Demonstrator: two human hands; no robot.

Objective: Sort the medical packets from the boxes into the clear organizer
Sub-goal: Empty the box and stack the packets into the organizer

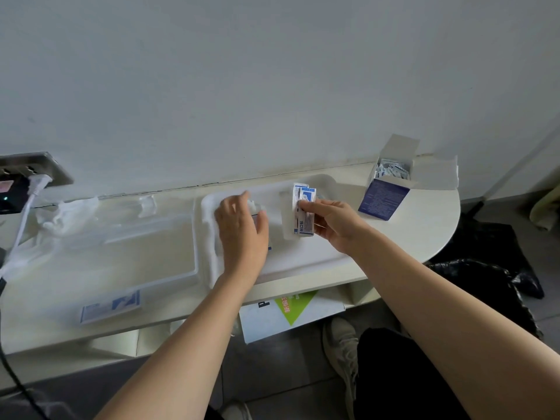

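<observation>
Here, my right hand [336, 228] pinches upright packets [304, 209] beside my left hand [242, 228], grip unclear, over the organizer [209, 231].

One head-worn, wide-angle view looks forward and steeply down from close above the counter [394, 237], facing the far wall [272, 71], with floor along the near edge.

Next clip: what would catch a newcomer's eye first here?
The right hand pinches a stack of blue-and-white packets above the clear organizer at mid-table. The left hand reaches into the organizer beside it. At the far right stands an open blue box full of packets.
</observation>
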